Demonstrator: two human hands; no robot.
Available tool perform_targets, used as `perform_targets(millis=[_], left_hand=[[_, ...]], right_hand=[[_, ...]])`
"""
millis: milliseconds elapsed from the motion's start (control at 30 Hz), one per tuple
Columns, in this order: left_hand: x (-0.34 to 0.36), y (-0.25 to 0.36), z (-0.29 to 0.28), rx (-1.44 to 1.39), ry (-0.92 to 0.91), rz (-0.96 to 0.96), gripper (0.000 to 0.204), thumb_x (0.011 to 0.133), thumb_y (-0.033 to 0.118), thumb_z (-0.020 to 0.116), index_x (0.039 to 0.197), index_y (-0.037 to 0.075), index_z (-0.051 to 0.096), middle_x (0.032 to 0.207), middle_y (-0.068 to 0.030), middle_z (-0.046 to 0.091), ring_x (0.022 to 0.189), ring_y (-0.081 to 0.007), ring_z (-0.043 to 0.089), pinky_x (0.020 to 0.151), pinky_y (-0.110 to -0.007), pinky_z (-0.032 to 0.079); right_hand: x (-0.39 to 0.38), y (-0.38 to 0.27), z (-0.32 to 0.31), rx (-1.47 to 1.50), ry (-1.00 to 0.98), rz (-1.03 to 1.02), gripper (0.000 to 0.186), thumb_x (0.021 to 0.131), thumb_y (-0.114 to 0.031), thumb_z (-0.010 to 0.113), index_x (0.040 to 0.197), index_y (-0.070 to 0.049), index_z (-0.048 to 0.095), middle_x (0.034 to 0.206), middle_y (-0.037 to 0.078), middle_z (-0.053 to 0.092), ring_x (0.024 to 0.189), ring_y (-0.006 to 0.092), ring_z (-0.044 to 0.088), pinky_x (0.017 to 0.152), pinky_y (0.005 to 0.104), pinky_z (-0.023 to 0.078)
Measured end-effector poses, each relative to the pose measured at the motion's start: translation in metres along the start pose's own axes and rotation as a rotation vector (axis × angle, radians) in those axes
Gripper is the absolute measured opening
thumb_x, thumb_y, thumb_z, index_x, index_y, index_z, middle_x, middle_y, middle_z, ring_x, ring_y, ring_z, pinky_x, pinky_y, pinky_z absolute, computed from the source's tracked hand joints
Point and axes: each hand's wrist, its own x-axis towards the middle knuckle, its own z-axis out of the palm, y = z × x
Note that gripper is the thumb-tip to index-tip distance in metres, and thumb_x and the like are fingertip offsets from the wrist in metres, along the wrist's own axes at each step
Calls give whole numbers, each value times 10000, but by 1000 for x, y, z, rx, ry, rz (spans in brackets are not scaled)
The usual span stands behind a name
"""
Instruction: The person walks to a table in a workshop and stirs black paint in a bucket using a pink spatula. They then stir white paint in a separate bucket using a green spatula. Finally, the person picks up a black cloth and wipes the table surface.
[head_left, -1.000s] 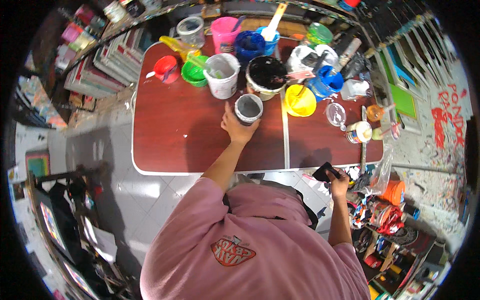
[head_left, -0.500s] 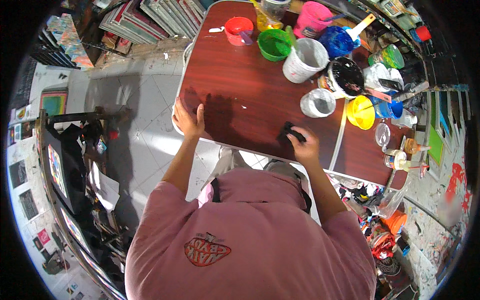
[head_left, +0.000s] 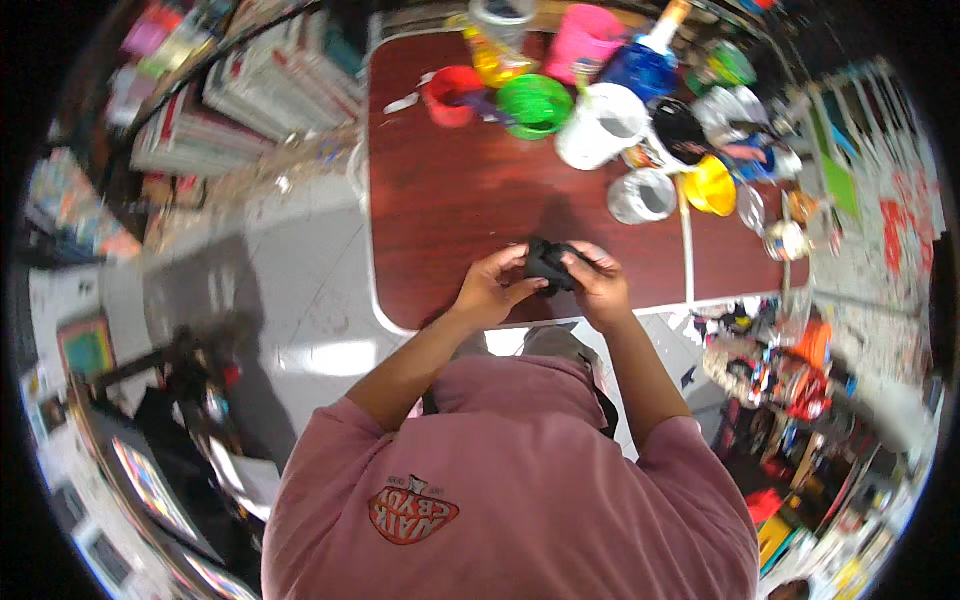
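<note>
A crumpled black cloth (head_left: 549, 263) is held between my two hands over the near edge of the reddish-brown table (head_left: 450, 190). My left hand (head_left: 492, 286) grips its left side between thumb and fingers. On the right side, my right hand (head_left: 602, 286) closes around it, thumb on top. Parts of the cloth are hidden by my fingers. Nearest to my hands stands a whitish tub (head_left: 642, 196), a little beyond and to the right.
Paint tubs crowd the table's far right: red (head_left: 451, 98), green (head_left: 535, 107), pink (head_left: 583, 45), blue (head_left: 643, 70), white (head_left: 603, 128) and yellow (head_left: 711, 187). Framed screens (head_left: 260, 100) lean at the far left. A rack (head_left: 150, 480) stands at my left.
My left hand has left the table's left edge and come right to grip the black cloth. My right hand has lifted the cloth off the table. The view has turned somewhat.
</note>
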Motion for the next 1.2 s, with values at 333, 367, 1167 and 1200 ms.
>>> perform_targets(millis=[333,367,1167,1200], left_hand=[[49,-3,73,-208,-272,-218,166,834,80,554,966,-10,603,886,-26,607,777,-91,561,720,-238,458],[51,-3,89,-200,-259,-254,173,835,86,553,978,-2,595,893,-22,602,780,-91,561,713,-235,458],[44,-85,324,715,-166,108,146,829,99,498,908,27,597,681,-113,593,635,-155,584,561,-293,437],[43,-82,321,725,-153,79,149,836,111,494,900,26,599,672,-118,589,627,-157,580,554,-297,434]], right_hand=[[-87,-47,-91,-95,433,-227,135,816,25,522,906,-13,615,738,27,595,647,105,532,607,235,430],[-94,-45,-101,-82,481,-271,157,810,47,510,913,-10,613,742,28,594,653,107,533,612,238,432],[-147,-89,-267,-227,102,-185,227,838,-81,558,1038,25,571,849,48,609,670,95,552,550,229,483],[-140,-86,-268,-216,78,-138,221,835,-80,561,1029,24,576,846,51,609,665,98,555,543,228,486]])
